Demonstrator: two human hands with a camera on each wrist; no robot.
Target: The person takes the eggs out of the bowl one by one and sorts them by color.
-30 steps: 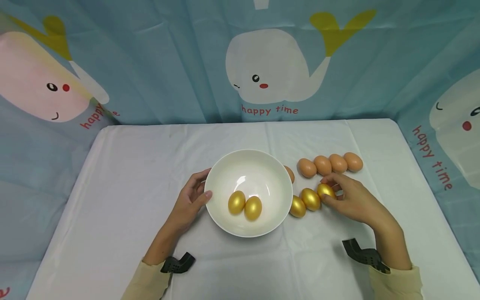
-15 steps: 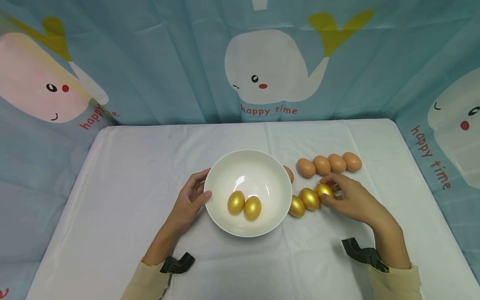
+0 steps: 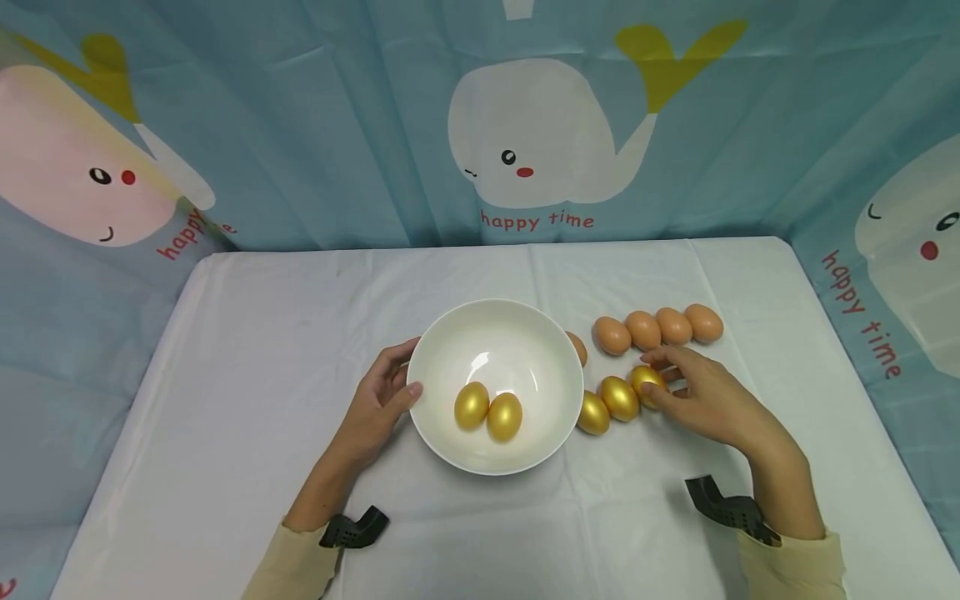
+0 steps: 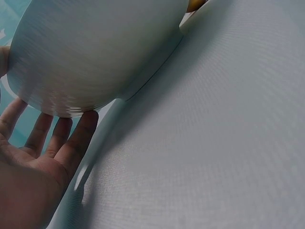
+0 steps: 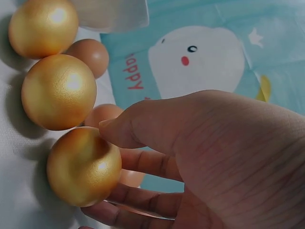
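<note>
A white bowl [image 3: 495,333] stands at the middle of the table, with two golden eggs [image 3: 488,410] lying inside it. My left hand [image 3: 384,400] holds the bowl's left side, thumb at the rim; the left wrist view shows the fingertips [image 4: 89,119] against the outer wall. To the right of the bowl, three golden eggs rest in a slanting row. My right hand [image 3: 701,396] has its thumb and fingers round the rightmost golden egg [image 5: 83,167]. In the right wrist view the thumb tip lies at that egg's upper side, and the fingers pass behind it.
Several brown eggs [image 3: 643,330] line up behind the golden row, close to my right fingers. Another brown egg [image 3: 577,348] is partly hidden by the bowl's right rim. A white cloth covers the table [image 3: 262,350]; a blue whale-print curtain [image 3: 360,125] hangs behind it.
The rightmost golden egg has shifted very slightly left, and my right thumb covers a little less of it. My left hand and the bowl keep their places.
</note>
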